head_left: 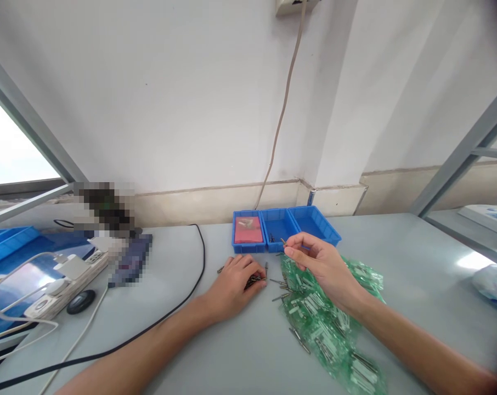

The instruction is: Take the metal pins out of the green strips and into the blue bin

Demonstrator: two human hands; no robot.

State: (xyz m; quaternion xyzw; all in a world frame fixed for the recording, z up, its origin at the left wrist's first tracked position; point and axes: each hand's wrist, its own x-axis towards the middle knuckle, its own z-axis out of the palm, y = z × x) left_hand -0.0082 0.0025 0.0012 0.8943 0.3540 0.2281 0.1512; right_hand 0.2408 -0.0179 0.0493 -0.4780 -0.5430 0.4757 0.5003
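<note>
While the right hand (321, 264) pinches a small metal pin (283, 241) at its fingertips, near the middle blue bin (280, 220), the left hand (235, 278) half-curls around more pins (254, 280) at the tabletop (215, 356), its grip unclear.

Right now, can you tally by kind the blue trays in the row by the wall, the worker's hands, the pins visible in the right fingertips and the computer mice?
Blue trays: 3 (left tray, middle tray, right tray)
Hands: 2 (left hand, right hand)
Pinched pin: 1
Black mouse: 1
Total: 7
</note>
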